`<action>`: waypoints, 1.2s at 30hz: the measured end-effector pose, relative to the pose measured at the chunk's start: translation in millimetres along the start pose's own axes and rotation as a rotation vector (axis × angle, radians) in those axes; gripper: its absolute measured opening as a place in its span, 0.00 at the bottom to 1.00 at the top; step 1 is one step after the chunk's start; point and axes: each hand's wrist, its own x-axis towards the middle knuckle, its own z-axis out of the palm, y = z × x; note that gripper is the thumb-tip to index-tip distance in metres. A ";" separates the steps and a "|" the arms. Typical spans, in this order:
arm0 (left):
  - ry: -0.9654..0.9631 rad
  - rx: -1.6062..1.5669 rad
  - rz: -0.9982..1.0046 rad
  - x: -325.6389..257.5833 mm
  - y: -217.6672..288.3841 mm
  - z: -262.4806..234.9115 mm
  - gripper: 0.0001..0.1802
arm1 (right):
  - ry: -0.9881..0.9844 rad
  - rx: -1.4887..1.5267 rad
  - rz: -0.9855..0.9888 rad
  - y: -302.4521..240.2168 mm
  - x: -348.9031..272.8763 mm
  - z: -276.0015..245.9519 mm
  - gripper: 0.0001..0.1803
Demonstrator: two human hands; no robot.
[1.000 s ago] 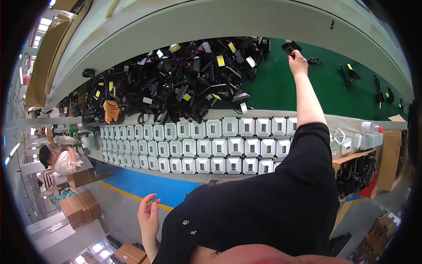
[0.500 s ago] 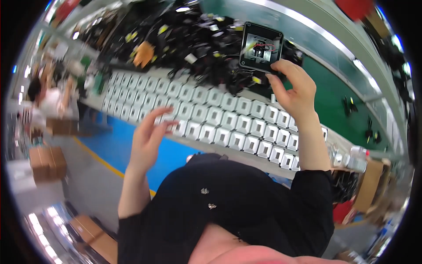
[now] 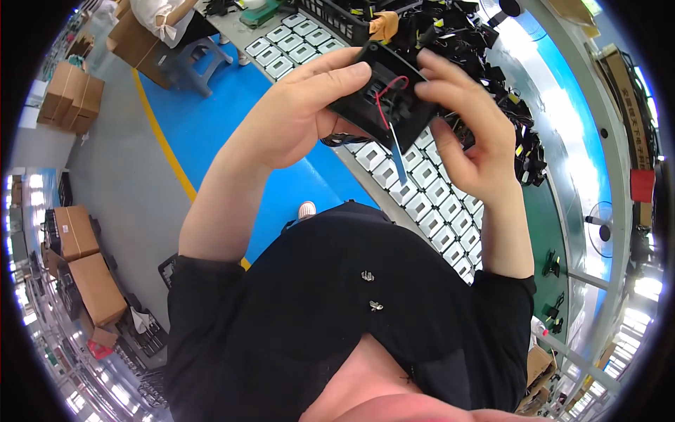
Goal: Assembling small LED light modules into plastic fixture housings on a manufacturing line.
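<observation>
A square black plastic housing [image 3: 365, 105], with a red wire and dark parts inside it, is held tilted before me. My left hand [image 3: 302, 105] grips its left side, thumb over the rim and the other fingers mostly hidden behind. At the right corner, the thumb and fingers of my right hand [image 3: 471, 126] curl around the edge; those fingertips are slightly blurred. A thin white and blue-grey strip [image 3: 399, 162] sticks out from the housing's lower edge. Below the hands, rows of pale square-framed pieces [image 3: 437, 190] lie on the bench.
A heap of black parts [image 3: 485, 91] covers the bench's far side. An orange glove-like item [image 3: 383, 27] lies beside a black crate [image 3: 330, 17]. At the upper left, a grey stool [image 3: 197, 63] stands near another person [image 3: 165, 17]. Cardboard boxes [image 3: 98, 288] sit at left.
The housing has come from my right fingertips over the heap to between both hands. My left hand, earlier empty and open, now grips it. The whole view has turned.
</observation>
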 end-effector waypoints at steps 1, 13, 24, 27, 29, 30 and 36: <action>0.026 -0.038 0.027 -6.8 -1.2 -4.8 0.21 | 0.049 0.032 0.009 -4.9 5.6 5.3 0.18; 0.391 0.424 0.534 -28.8 -17.3 0.0 0.19 | -0.111 0.654 0.652 -28.8 5.7 55.5 0.09; 0.439 0.234 0.460 -24.0 -20.4 13.3 0.11 | 0.157 -0.362 -0.171 -47.1 9.1 28.1 0.11; 0.415 0.293 0.472 -24.0 -19.3 17.6 0.11 | 0.145 -0.401 -0.162 -53.3 8.4 21.2 0.12; 0.421 0.352 0.487 -24.3 -19.2 22.6 0.11 | 0.153 -0.408 -0.171 -54.8 7.3 21.8 0.12; 0.427 0.414 0.500 -24.6 -19.5 24.2 0.12 | 0.165 -0.418 -0.183 -55.7 7.0 23.5 0.12; 0.240 0.185 0.369 -41.2 -14.0 22.7 0.18 | 0.201 -0.412 -0.231 -60.0 7.5 26.1 0.13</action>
